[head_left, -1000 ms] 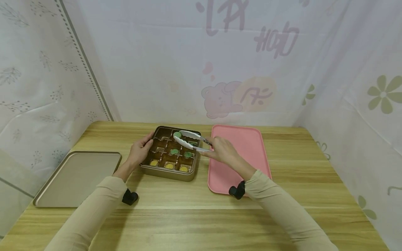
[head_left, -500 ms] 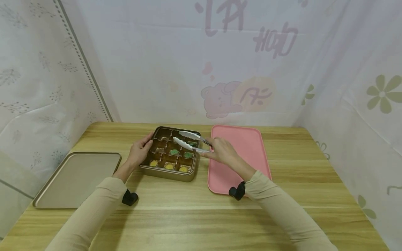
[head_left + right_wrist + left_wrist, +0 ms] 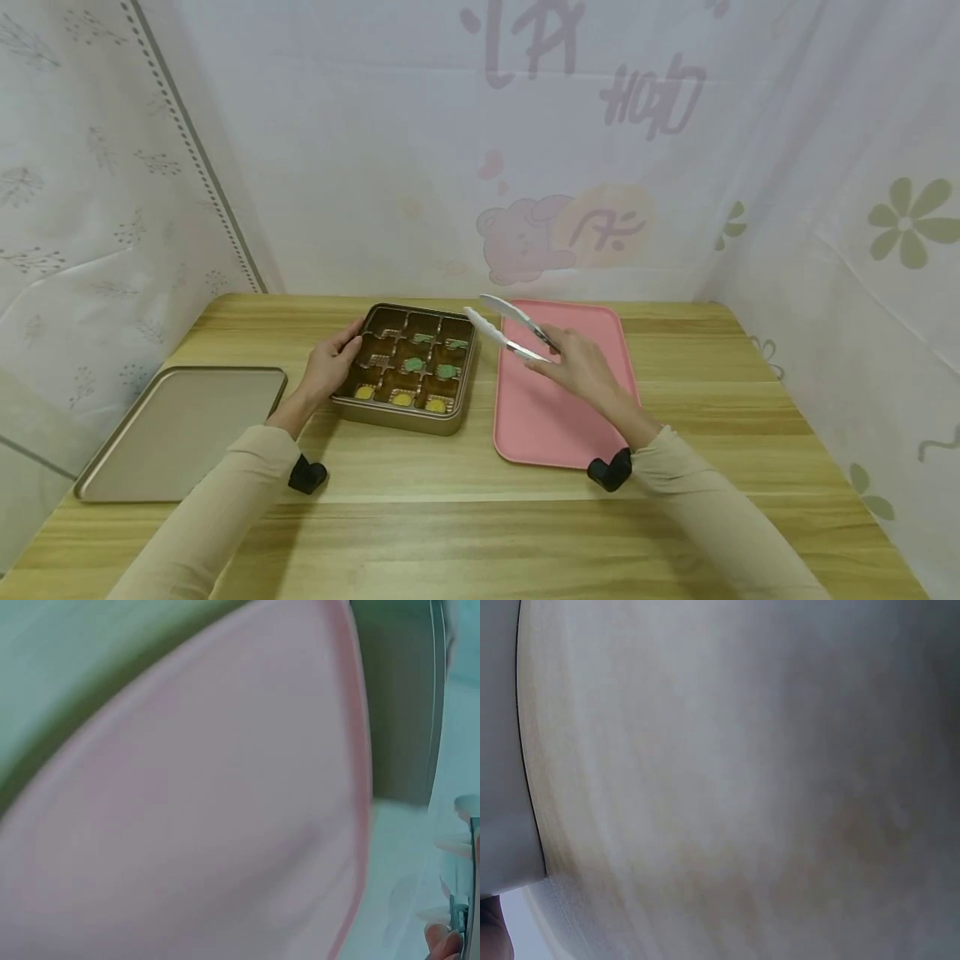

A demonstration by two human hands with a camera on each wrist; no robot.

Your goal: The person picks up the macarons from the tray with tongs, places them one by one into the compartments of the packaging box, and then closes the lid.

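Note:
My left hand grips the left side of a bronze box, thumb over its rim. Dividers split the box into several compartments. Yellow round pieces lie in the front row. Green round pieces lie in the middle and right columns behind them. My right hand holds metal tongs with white scalloped tips over the pink tray. The tongs' arms are spread, with nothing between them. In the left wrist view the box wall and a finger show at the edge.
A flat gold tray lies on the wooden table at left, partly behind my left forearm. The pink tray lies right of the box, a narrow strip of table between them. Patterned curtains stand behind and at both sides.
The tongs have let go of a green piece, now in the back middle compartment. My right hand has then moved the tongs right, out over the pink tray. My left hand stays on the box.

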